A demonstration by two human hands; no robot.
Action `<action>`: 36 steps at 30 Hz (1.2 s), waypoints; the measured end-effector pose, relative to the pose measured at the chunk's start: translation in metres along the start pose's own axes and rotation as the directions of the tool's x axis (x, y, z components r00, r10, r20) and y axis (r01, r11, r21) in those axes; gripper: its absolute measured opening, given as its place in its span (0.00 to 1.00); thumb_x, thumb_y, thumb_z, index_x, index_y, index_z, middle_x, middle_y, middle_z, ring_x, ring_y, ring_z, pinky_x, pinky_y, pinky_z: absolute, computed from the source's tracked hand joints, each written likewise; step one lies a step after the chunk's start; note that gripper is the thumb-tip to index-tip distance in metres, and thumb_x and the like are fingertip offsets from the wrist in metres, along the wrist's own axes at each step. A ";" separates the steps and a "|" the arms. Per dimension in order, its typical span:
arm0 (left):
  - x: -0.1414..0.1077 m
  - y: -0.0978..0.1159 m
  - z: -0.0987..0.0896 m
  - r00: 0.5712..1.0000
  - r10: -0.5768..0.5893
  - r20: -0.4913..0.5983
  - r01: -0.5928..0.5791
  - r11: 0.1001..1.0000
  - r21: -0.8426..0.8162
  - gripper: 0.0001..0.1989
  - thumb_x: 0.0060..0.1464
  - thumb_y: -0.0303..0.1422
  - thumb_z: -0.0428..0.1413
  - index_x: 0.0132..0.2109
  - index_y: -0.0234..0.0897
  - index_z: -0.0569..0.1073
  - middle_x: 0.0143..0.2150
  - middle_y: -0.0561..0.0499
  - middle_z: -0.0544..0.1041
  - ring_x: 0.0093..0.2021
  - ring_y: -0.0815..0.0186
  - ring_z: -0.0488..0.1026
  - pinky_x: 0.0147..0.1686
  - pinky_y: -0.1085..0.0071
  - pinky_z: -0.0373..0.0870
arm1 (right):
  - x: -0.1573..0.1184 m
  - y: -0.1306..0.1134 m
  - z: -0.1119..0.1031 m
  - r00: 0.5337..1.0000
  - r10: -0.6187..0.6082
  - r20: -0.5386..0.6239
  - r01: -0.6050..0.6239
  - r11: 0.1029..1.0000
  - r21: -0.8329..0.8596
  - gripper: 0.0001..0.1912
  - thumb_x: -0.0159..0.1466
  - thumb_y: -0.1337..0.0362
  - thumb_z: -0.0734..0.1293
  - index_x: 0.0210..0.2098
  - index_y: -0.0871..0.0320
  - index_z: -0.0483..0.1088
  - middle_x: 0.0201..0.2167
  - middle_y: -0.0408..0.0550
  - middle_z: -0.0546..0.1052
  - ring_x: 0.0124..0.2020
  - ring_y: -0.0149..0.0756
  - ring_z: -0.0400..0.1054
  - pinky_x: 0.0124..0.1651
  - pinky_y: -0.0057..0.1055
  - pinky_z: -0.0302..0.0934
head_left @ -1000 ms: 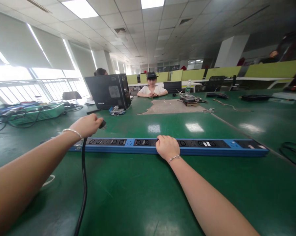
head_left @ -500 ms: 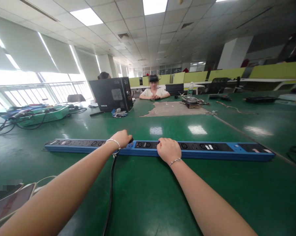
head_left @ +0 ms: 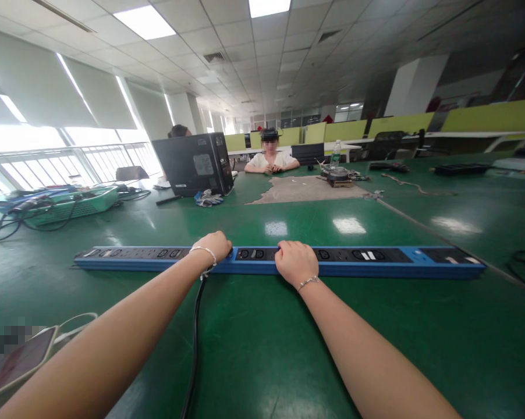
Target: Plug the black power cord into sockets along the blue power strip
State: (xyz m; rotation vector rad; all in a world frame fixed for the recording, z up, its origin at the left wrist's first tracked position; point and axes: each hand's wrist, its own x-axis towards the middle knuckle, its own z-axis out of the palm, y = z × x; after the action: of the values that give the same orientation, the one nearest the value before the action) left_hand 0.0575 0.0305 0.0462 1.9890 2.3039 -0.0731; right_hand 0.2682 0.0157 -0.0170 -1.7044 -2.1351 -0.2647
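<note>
A long blue power strip (head_left: 362,269) with black socket panels lies across the green table. My left hand (head_left: 213,247) is closed around the plug end of a black cable (head_left: 195,343), over the strip left of its middle; the plug itself is mostly hidden by my fingers. The cable runs down from under my wrist to the bottom edge. My right hand (head_left: 296,263) is wrapped over the strip just right of its middle and grips it, fingertips on the far side hidden.
A black computer case (head_left: 192,166) and gloves (head_left: 208,198) stand beyond the strip. At left are a green basket (head_left: 79,206) of cables and, nearer, a phone (head_left: 18,364). Across the table (head_left: 262,337) sits a person (head_left: 271,158); a bottle (head_left: 336,154) stands to the right.
The black plug end that showed beside my left fingers is now lower and mostly hidden. My right hand keeps its place on the strip. The whole view has shifted slightly.
</note>
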 end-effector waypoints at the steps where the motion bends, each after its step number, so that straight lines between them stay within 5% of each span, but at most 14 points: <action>1: 0.000 0.000 0.001 1.000 0.001 -0.006 -0.001 1.000 0.007 0.20 0.51 0.36 0.44 0.44 0.28 0.70 0.40 0.33 0.77 0.40 0.55 0.75 0.35 0.66 0.68 | 0.000 0.000 0.000 1.000 0.001 0.000 -0.001 1.000 0.000 0.16 0.62 0.65 0.53 0.41 0.57 0.70 0.37 0.49 0.76 0.40 0.36 0.66 0.41 0.32 0.50; 14: -0.020 0.017 0.012 0.995 -0.007 -0.100 0.013 0.998 0.065 0.17 0.55 0.36 0.40 0.46 0.32 0.65 0.40 0.33 0.76 0.43 0.51 0.74 0.38 0.59 0.67 | 0.000 0.001 0.000 1.000 -0.004 -0.002 0.004 1.000 -0.002 0.16 0.62 0.65 0.53 0.40 0.56 0.70 0.37 0.49 0.76 0.40 0.36 0.66 0.41 0.32 0.50; 36: -0.024 0.019 0.014 0.996 -0.002 -0.089 0.008 0.997 0.072 0.15 0.56 0.30 0.37 0.46 0.33 0.64 0.39 0.34 0.76 0.43 0.53 0.74 0.38 0.60 0.67 | 0.001 -0.001 -0.001 1.000 -0.005 0.020 0.005 1.000 0.016 0.17 0.63 0.64 0.52 0.43 0.56 0.70 0.41 0.48 0.76 0.43 0.35 0.66 0.45 0.31 0.51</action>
State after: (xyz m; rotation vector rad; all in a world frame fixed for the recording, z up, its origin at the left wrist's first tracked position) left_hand 0.0807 0.0083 0.0349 2.0609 2.3936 -0.0702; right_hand 0.2676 0.0156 -0.0156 -1.6996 -2.1504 -0.2318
